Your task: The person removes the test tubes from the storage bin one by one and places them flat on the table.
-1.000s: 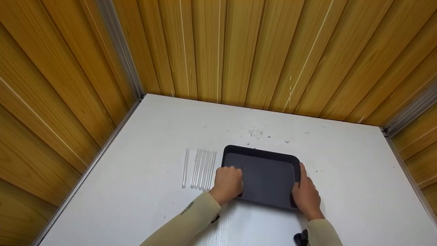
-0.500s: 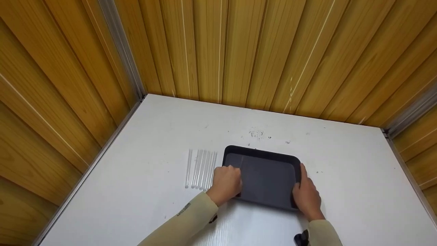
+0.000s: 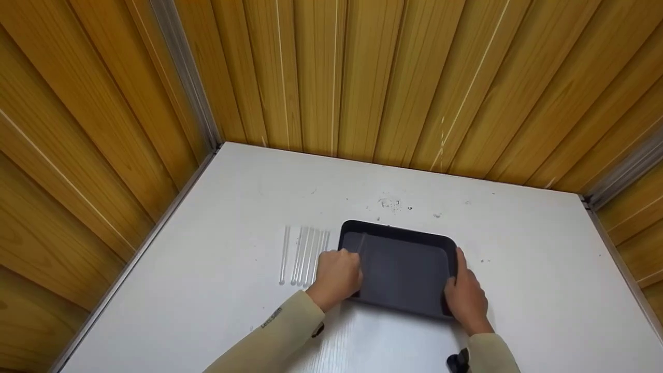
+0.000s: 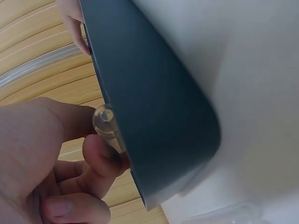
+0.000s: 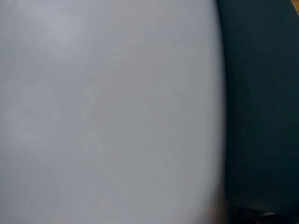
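Observation:
A dark grey rectangular tray [image 3: 406, 269] lies on the white table. My left hand [image 3: 337, 277] is at the tray's left part and pinches a clear test tube [image 4: 105, 122] between thumb and fingers. In the left wrist view the tube's rounded end sticks out over the tray's rim, while in the head view its faint length runs along the tray floor beyond my knuckles. My right hand [image 3: 466, 298] grips the tray's right side, thumb on the inside and fingers along the outer wall. The right wrist view shows the tray's outer wall [image 5: 261, 107].
Several clear test tubes [image 3: 305, 256] lie side by side on the table [image 3: 233, 207] left of the tray, one of them a little apart. Yellow wood-panelled walls [image 3: 362, 77] enclose the table's back and sides. Small dark marks dot the tabletop behind the tray.
My left hand has shifted slightly left over the tray, showing more of the tube beyond it. The outermost loose tube has moved slightly. My right hand stays on the tray.

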`<move>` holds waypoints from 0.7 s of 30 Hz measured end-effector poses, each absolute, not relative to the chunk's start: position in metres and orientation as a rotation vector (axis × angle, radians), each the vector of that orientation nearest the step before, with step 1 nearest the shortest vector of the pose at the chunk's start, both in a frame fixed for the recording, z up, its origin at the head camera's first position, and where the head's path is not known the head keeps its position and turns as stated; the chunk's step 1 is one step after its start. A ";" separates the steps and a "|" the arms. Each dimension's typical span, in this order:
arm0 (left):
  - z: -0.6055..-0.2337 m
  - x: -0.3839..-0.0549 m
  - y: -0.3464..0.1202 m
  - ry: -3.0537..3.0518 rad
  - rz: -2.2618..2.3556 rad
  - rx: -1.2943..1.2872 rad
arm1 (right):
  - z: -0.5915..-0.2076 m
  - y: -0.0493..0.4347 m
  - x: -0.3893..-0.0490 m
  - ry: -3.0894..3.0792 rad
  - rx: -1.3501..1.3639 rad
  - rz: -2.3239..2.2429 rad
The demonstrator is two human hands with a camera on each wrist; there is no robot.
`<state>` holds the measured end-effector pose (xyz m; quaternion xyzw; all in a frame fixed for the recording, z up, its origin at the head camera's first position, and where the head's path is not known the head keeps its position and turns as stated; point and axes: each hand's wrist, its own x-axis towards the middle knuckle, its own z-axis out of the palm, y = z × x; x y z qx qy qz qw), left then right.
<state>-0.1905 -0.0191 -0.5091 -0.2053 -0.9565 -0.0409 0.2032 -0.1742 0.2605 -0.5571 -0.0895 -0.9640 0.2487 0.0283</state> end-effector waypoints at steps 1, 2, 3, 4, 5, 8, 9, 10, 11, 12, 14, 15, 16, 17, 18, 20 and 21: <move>-0.509 -0.191 -0.020 -2.686 -0.108 -0.567 | -0.557 0.261 -0.174 -2.974 -0.275 0.764; -0.509 -0.191 -0.020 -2.708 -0.102 -0.562 | -0.557 0.261 -0.174 -2.972 -0.276 0.760; -0.508 -0.191 -0.021 -2.724 -0.101 -0.559 | -0.557 0.261 -0.175 -2.972 -0.277 0.757; -0.508 -0.192 -0.022 -2.735 -0.101 -0.559 | -0.557 0.261 -0.175 -2.970 -0.277 0.755; -0.508 -0.192 -0.023 -2.741 -0.105 -0.560 | -0.557 0.261 -0.175 -2.970 -0.277 0.755; -0.506 -0.190 -0.026 -2.726 -0.134 -0.569 | -0.557 0.260 -0.174 -2.977 -0.280 0.766; -0.506 -0.190 -0.028 -2.715 -0.144 -0.571 | -0.557 0.260 -0.174 -2.978 -0.281 0.772; -0.505 -0.189 -0.029 -2.705 -0.152 -0.572 | -0.557 0.260 -0.174 -2.979 -0.282 0.775; -0.504 -0.189 -0.030 -2.698 -0.160 -0.572 | -0.557 0.260 -0.174 -2.979 -0.282 0.777; -0.504 -0.188 -0.032 -2.693 -0.167 -0.571 | -0.557 0.260 -0.174 -2.977 -0.283 0.777; -0.503 -0.188 -0.035 -2.689 -0.180 -0.566 | -0.557 0.260 -0.175 -2.974 -0.281 0.772; -0.503 -0.189 -0.036 -2.695 -0.180 -0.561 | -0.557 0.260 -0.175 -2.974 -0.280 0.771; -0.503 -0.189 -0.037 -2.698 -0.181 -0.558 | -0.557 0.260 -0.175 -2.974 -0.281 0.770; -0.503 -0.189 -0.038 -2.702 -0.183 -0.555 | -0.557 0.260 -0.174 -2.975 -0.283 0.772; -0.503 -0.190 -0.039 -2.708 -0.185 -0.551 | -0.556 0.260 -0.174 -2.976 -0.285 0.775; -0.503 -0.190 -0.043 -2.720 -0.181 -0.538 | -0.556 0.260 -0.175 -2.979 -0.289 0.780; -0.504 -0.190 -0.044 -2.726 -0.177 -0.532 | -0.556 0.259 -0.175 -2.979 -0.292 0.782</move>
